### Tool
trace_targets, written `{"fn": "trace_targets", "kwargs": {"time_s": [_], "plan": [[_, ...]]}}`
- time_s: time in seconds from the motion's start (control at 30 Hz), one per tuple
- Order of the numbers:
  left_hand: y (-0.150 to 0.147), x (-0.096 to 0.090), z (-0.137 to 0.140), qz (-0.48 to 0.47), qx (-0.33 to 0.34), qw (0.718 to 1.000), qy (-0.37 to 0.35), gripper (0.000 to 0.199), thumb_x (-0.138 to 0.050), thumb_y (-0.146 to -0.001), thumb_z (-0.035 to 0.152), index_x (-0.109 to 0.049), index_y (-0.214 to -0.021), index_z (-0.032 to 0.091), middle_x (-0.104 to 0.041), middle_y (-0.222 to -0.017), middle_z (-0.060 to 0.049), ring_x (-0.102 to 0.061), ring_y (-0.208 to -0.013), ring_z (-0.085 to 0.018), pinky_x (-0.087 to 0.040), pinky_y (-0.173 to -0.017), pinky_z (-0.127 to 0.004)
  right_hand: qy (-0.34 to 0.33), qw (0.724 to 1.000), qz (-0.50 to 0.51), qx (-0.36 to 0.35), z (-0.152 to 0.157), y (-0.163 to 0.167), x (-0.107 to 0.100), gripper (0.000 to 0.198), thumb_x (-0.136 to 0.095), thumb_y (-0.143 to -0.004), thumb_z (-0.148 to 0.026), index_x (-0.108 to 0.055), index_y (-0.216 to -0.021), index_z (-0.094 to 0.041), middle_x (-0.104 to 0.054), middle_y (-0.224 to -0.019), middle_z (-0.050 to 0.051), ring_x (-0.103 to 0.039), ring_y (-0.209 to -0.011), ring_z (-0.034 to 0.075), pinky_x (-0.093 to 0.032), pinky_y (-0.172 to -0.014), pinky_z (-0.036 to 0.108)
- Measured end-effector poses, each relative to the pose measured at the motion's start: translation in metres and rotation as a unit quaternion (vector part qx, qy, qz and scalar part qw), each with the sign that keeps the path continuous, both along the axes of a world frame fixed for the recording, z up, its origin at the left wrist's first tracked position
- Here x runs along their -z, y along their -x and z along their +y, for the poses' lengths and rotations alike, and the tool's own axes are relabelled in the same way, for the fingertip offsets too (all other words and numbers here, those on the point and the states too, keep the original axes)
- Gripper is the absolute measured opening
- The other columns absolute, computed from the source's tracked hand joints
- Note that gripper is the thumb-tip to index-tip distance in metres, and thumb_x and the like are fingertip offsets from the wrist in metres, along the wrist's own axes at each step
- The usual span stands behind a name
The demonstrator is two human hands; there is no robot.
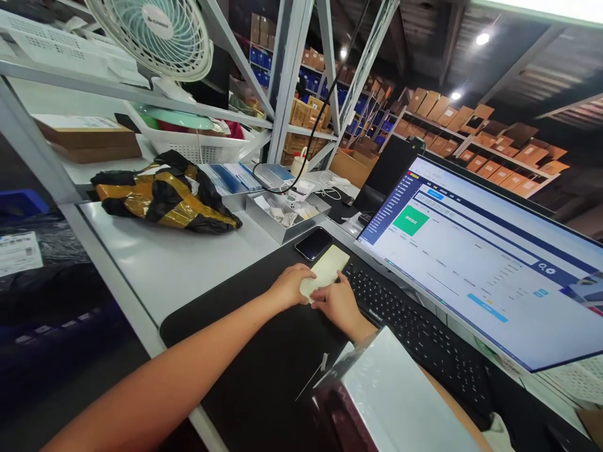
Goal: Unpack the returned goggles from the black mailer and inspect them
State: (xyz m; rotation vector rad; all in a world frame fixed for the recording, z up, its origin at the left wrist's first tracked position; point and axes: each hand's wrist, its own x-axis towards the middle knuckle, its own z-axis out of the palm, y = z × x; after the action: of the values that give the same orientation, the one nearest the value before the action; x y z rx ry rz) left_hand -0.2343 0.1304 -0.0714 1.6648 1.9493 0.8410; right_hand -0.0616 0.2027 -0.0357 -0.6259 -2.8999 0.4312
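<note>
Both hands are at a pale yellow strip of paper over the black desk mat. My left hand has its fingers closed on the strip's near left edge. From the right, my right hand grips the near end, thumb and fingers curled at the paper. Just beyond the strip lies a dark-screened phone. A black keyboard sits right beside my right hand. In the foreground, a white box with a dark side hides most of my right forearm.
A monitor with a lit screen stands to the right. A grey tray of small white items lies behind the phone. Left of it is a black package wrapped in brown tape. A fan stands on the upper shelf.
</note>
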Motion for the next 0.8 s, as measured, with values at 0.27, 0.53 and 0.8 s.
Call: {"fn": "trace_targets", "kwargs": {"time_s": [0.27, 0.53, 0.8], "plan": [[0.01, -0.008, 0.002, 0.017, 0.051, 0.998, 0.014, 0.061, -0.093, -0.053, 0.021, -0.074, -0.112, 0.023, -0.059, -0.133, -0.008, -0.057, -0.124, -0.028, -0.041, -0.11, -0.036, -0.035, 0.999, 0.001, 0.007, 0.002, 0.004, -0.001, 0.015, -0.081, -0.084, -0.019, -0.08, -0.087, -0.034, -0.078, -0.091, -0.003, -0.073, -0.088, 0.024, -0.007, -0.123, 0.062], [0.01, -0.015, -0.001, 0.019, 0.057, 0.998, 0.019, 0.054, -0.092, -0.055, 0.023, -0.076, -0.106, 0.024, -0.062, -0.129, -0.007, -0.06, -0.119, -0.028, -0.044, -0.106, -0.036, -0.052, 0.998, 0.002, -0.017, -0.003, -0.001, -0.001, 0.016, -0.073, -0.091, -0.017, -0.077, -0.082, -0.03, -0.078, -0.093, -0.003, -0.071, -0.104, 0.024, 0.0, -0.123, 0.061], [0.013, -0.012, 0.002, 0.014, 0.057, 0.998, 0.027, 0.055, -0.092, -0.054, 0.026, -0.076, -0.107, 0.025, -0.06, -0.13, -0.007, -0.06, -0.117, -0.029, -0.045, -0.104, -0.037, -0.036, 0.998, 0.043, -0.009, -0.01, -0.006, 0.002, 0.015, -0.072, -0.091, -0.015, -0.077, -0.082, -0.025, -0.077, -0.097, 0.001, -0.068, -0.112, 0.026, 0.001, -0.124, 0.059]]}}
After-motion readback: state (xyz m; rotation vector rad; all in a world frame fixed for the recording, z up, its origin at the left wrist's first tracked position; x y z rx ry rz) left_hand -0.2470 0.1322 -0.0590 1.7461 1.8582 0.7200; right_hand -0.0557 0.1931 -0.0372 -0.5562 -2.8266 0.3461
